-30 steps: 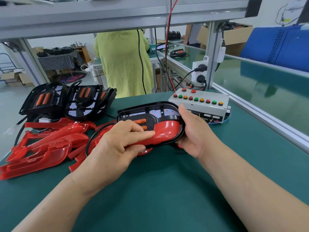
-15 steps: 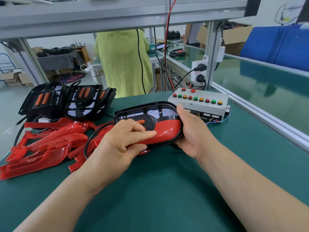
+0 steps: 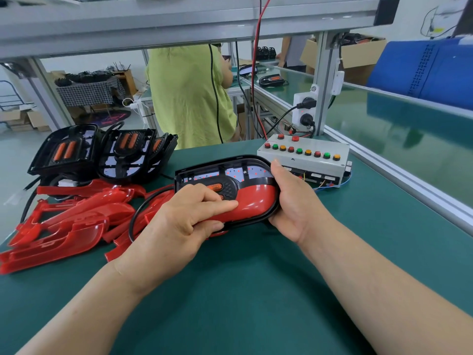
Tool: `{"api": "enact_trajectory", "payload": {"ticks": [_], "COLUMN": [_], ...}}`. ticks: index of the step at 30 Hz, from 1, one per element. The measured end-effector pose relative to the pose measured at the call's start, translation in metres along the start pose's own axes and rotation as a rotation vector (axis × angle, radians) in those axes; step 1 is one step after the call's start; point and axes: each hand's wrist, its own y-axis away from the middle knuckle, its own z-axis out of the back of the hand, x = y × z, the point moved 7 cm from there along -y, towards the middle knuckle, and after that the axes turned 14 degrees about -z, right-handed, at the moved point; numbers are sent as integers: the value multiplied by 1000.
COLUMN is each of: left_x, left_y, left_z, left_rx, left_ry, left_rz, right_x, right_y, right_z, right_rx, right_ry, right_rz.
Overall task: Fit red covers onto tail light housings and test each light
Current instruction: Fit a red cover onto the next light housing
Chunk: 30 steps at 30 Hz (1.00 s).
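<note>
The counter (image 3: pixel 256 290) carries the work near its far middle, where both hands hold one housing (image 3: pixel 204 172) just above the green mat, close in front of the test box (image 3: pixel 304 156). To the left lies a heap of loose covers (image 3: pixel 64 224), and behind that stand more housings (image 3: pixel 102 152), untested by the look of them.

The housing in hand lies with its long axis left to right across the view, rounded end to the right, open face tilted up towards the camera. A red cover (image 3: pixel 253 201) sits over its near right part; the far strip with its small red dots is bare.

The left hand (image 3: pixel 184 221) is closed over the near left part, fingers (image 3: pixel 220 203) pressing on the cover's edge. The right hand (image 3: pixel 291 201) is wrapped round the rounded end, gripping it.

The risks, as I judge them: pressure at one edge alone could leave the cover cocked, seated on the right and proud on the left, or snap a clip. The black cable (image 3: pixel 135 221) looping out to the left could get pinched under the rim or snag in the heap. A half-seated cover might pass the light test and come loose afterwards.
</note>
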Motion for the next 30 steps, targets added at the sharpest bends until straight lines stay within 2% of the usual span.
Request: {"api": "enact_trajectory", "payload": {"ticks": [9, 16, 25, 30], "left_x": [-2, -1, 0, 5], "left_y": [0, 2, 2, 3], "left_z": [-3, -9, -15, -10], "left_rx": [-19, -32, -58, -69], "left_ry": [-31, -72, -138, -59], "left_rz": [-30, -45, -10, 25], "right_x": [-4, 1, 2, 1], "right_y": [0, 1, -1, 0], "right_z": [-1, -6, -1, -3], "right_rx": [17, 146, 96, 92], "right_ry": [-58, 22, 32, 32], "right_rz": [-27, 17, 21, 27]}}
